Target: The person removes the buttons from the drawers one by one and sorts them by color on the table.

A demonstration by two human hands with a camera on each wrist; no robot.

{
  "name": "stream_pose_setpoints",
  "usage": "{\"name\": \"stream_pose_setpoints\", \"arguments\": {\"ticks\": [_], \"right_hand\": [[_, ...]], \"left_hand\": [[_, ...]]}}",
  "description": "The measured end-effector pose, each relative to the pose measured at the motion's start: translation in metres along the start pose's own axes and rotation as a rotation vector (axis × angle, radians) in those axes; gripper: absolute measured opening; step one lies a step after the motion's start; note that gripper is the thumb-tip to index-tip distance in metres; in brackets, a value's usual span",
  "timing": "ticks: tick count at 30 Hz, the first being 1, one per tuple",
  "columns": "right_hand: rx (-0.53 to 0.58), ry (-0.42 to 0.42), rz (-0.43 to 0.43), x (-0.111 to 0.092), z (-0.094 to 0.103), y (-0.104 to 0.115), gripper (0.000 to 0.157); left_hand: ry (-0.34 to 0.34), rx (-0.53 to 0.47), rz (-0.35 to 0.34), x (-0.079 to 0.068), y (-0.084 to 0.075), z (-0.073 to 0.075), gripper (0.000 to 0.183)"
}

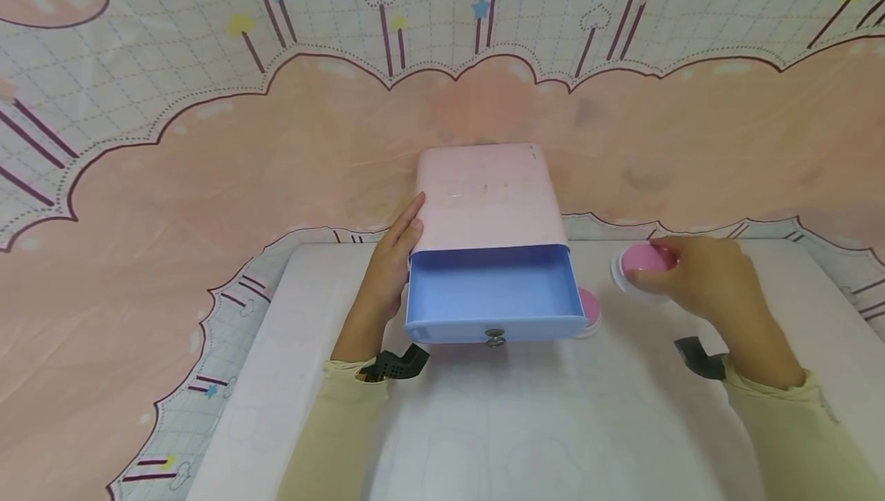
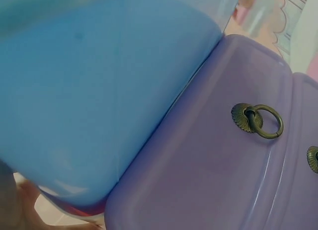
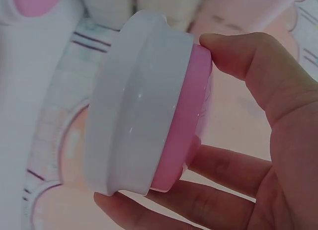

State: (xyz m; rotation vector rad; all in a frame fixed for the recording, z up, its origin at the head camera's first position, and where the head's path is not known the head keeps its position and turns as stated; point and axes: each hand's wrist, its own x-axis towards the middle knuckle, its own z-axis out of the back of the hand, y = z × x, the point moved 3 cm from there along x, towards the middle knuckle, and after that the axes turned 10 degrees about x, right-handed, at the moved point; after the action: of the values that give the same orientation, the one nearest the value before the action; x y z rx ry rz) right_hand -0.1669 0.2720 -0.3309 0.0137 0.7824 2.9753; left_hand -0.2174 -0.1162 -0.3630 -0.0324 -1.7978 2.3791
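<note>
A small drawer cabinet [image 1: 487,194] with a pale pink top stands at the back of the table. Its top blue drawer [image 1: 494,282] is pulled out and bare inside. Below it, in the left wrist view, are purple drawer fronts [image 2: 194,140] with bronze ring pulls [image 2: 268,121]. My left hand [image 1: 383,274] rests along the cabinet's left side, fingers extended. To the cabinet's right, my right hand [image 1: 708,274] grips a round white jar [image 3: 134,106] with a pink lid [image 3: 184,125], thumb on one side and fingers on the other; it is tilted.
A second pink-lidded white jar [image 1: 590,310] stands beside the drawer's right front corner, partly hidden by it. The white table [image 1: 512,416] extends toward me. Behind hangs a peach and white printed cloth [image 1: 311,147]. Dark straps [image 1: 401,364] are on both wrists.
</note>
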Motion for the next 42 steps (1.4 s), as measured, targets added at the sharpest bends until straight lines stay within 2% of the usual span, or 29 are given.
{"name": "stream_pose_setpoints", "arguments": {"ticks": [5,10,14,18,22,34,42], "right_hand": [[0.015,0.045,-0.036,0.002,-0.010,-0.013,0.083],[0.025,0.113,-0.058,0.002,-0.018,-0.026,0.089],[0.022,0.152,-0.087,0.002,-0.025,-0.035,0.093],[0.014,0.155,-0.077,0.002,-0.033,-0.042,0.089],[0.009,0.152,-0.044,0.003,-0.041,-0.048,0.081],[0.004,0.185,-0.023,0.004,-0.061,-0.058,0.079],[0.004,0.185,0.005,0.006,-0.065,-0.060,0.076]], "left_hand": [[0.011,0.015,-0.035,0.001,0.000,0.001,0.049],[0.018,0.032,-0.041,0.001,-0.001,-0.001,0.049],[0.024,0.055,-0.034,0.001,0.000,-0.001,0.058],[0.034,0.028,-0.008,0.000,0.000,-0.001,0.069],[0.034,0.007,-0.019,0.000,0.000,-0.002,0.075],[0.021,-0.025,-0.025,-0.001,0.000,-0.002,0.074],[0.019,-0.042,-0.027,0.000,0.001,-0.001,0.076]]}}
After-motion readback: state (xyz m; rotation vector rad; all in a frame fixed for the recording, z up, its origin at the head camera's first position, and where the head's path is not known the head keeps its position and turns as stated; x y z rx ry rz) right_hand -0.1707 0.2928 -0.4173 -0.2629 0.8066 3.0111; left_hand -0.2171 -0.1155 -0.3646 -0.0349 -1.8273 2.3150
